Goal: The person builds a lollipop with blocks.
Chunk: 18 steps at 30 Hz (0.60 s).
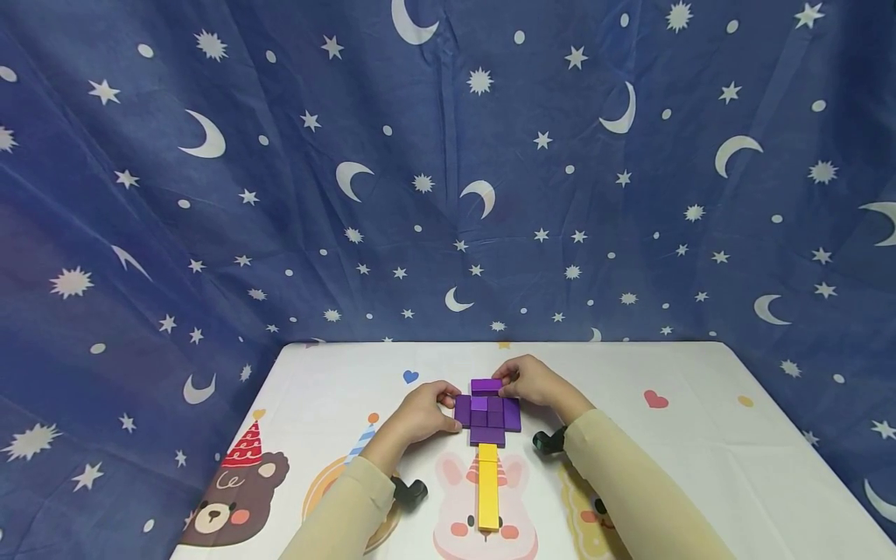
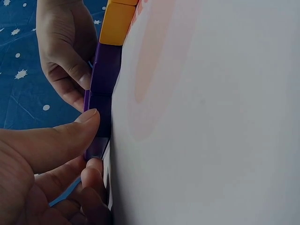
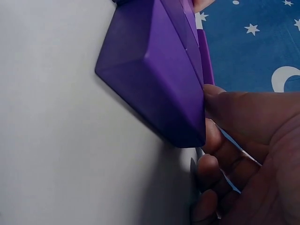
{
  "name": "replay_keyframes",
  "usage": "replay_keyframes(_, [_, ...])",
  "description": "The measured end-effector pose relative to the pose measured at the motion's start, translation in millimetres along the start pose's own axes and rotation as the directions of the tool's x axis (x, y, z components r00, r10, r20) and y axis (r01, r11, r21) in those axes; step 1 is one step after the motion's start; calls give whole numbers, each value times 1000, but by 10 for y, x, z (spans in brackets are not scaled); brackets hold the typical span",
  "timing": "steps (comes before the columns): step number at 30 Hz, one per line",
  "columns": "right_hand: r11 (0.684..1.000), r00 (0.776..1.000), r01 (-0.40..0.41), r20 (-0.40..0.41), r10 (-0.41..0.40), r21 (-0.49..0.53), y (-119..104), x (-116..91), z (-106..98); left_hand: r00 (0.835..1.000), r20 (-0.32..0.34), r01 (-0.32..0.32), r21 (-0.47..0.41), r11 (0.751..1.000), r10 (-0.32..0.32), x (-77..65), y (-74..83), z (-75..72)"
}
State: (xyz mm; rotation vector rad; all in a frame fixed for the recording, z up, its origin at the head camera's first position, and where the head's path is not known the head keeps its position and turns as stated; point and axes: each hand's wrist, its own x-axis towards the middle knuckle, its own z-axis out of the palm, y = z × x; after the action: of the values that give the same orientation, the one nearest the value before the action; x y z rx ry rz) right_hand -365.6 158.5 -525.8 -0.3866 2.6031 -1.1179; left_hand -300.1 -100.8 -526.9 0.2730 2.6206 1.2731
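Purple blocks lie pressed together in a flower-like cluster on the table. My left hand (image 1: pixel 427 410) spans the left purple block (image 1: pixel 463 411), thumb at its near end and fingertips at its far end. In the left wrist view, the left thumb (image 2: pixel 77 136) presses on purple. At the far side my right hand (image 1: pixel 528 381) pinches the right end of the back purple block (image 1: pixel 486 386). The right purple block (image 3: pixel 173 89) is large in the right wrist view, with the right thumb (image 3: pixel 234 105) beyond it. Yellow blocks (image 1: pixel 488 494) run from the cluster's near edge like a stem.
A white tablecloth (image 1: pixel 700 451) with printed animals, hearts and cakes covers the table. Behind it hangs a blue curtain (image 1: pixel 434 311) with moons and stars. Black wrist-camera mounts (image 1: pixel 410 493) sit at both wrists, low beside the blocks.
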Motion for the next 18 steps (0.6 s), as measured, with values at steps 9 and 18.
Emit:
replay_keyframes(9, [1000, 1000, 29, 5, -29, 1, 1, -12, -16, 1000, 0, -16, 4, 1000, 16, 7, -12, -3])
replay_keyframes(18, [999, 999, 39, -25, -40, -28, -42, -27, 10, 1000, 2, -26, 8, 1000, 26, 19, -19, -8])
